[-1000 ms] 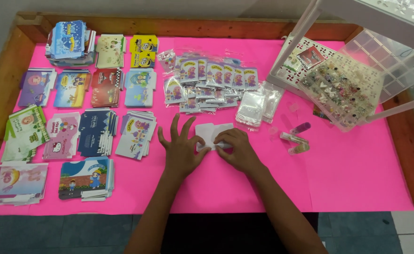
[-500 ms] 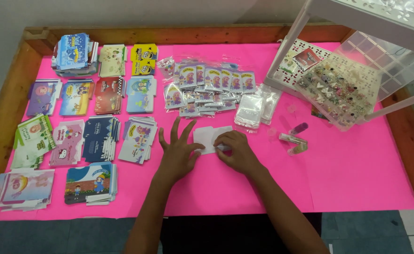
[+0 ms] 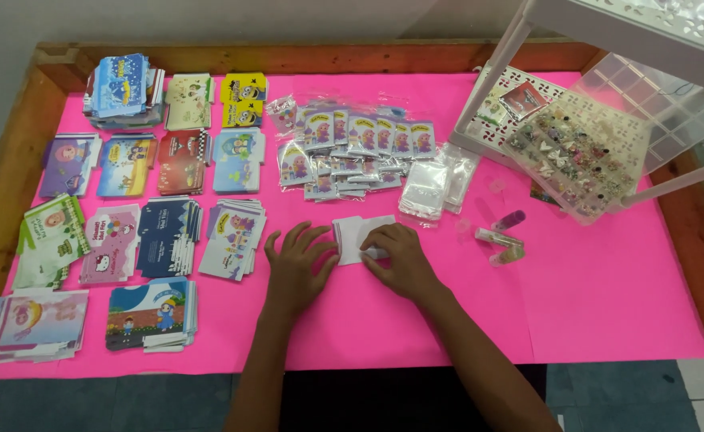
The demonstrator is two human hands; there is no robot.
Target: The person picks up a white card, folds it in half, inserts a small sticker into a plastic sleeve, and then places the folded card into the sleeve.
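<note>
Small white card (image 3: pixel 357 237) lies flat on the desk (image 3: pixel 592 304), between both hands: right hand (image 3: pixel 398 260) pinches its near corner (long axis slanting up-right); left hand (image 3: pixel 298 266) rests open, fingers spread, just beside its left edge.

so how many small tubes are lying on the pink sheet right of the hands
3, in a cluster right of the right hand: a purple tube farthest back, a pale tube below it, a glittery tube nearest.

Pretty bright, even light from above here, only soft shadows under my hands (image 3: pixel 352 260). Slight glare on the clear bags (image 3: pixel 428 184). Sharp mostly, edges bend a bit.
</note>
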